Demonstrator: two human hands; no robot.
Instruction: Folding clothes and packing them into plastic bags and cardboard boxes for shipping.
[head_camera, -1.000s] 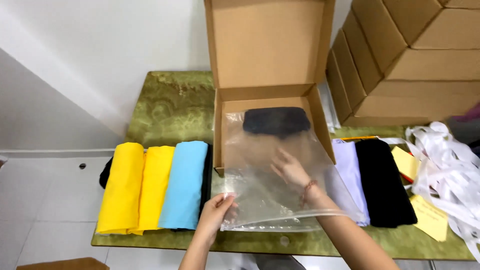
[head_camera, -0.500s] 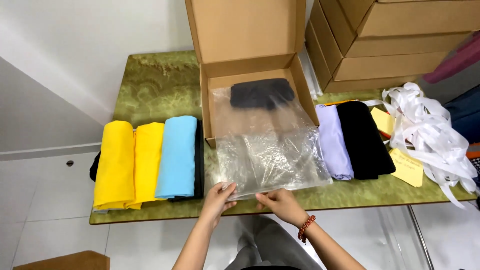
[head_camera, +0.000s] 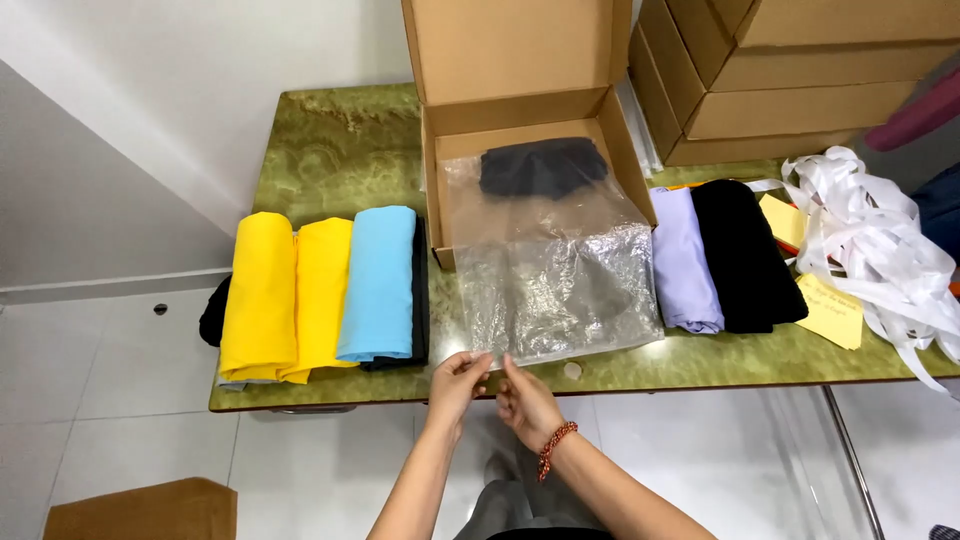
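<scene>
Left hand: we are pinching the near edge of the clear crinkled plastic bag (head_camera: 555, 285) with our left hand (head_camera: 458, 378), fingers closed on the film.
Right hand: our right hand (head_camera: 525, 398), a red beaded bracelet (head_camera: 556, 448) sitting at its wrist, is gripping the same near edge just beside the left.
Bag's place: the bag is lying across the front of the open brown cardboard box (head_camera: 520, 100) and draping down onto the green marbled table (head_camera: 330, 140), its near edge reaching the table's front rim.
Box contents: one folded black garment (head_camera: 540, 165) is sitting inside, under the bag's far end; the lid is standing upright.
Packages: we are counting three flat closed brown cardboard boxes (head_camera: 790, 75) stacked at the far right.
Paper labels: two yellow paper slips (head_camera: 830, 310) are lying right of the black cloth; writing is too small to tell.
Left rolls: two yellow folded cloths (head_camera: 285, 295), one light blue folded cloth (head_camera: 380, 280), dark cloth beneath.
Right rolls: one lilac folded cloth (head_camera: 682, 262) touching one black folded cloth (head_camera: 742, 255).
Ribbon: one tangled heap of white ribbon (head_camera: 870, 240) is spilling over the right end.
</scene>
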